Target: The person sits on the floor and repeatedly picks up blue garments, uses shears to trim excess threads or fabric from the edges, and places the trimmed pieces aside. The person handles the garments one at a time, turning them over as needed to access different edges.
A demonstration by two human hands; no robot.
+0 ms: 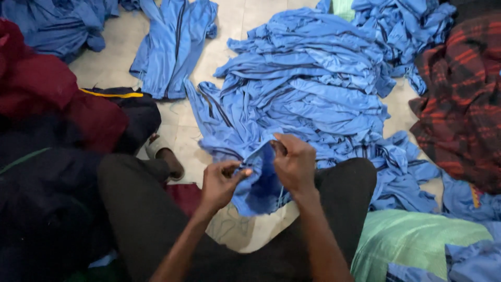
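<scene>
I see one blue garment piece (261, 180) pinched between both hands, held over the lap just above the tiled floor (177, 117). My left hand (222, 183) has its fingers (241, 171) pressed together on the cloth's left edge; my right hand (295, 162) curls its fingers (279, 145) closed on the top edge. Just beyond the fingers lies one big heap of blue garments (308, 89). Farther beyond, to the left, one blue garment (172, 47) lies flat on its own. Well right of the fingers sits one red-and-black plaid cloth (464, 99); near right, one green cloth (412, 240).
</scene>
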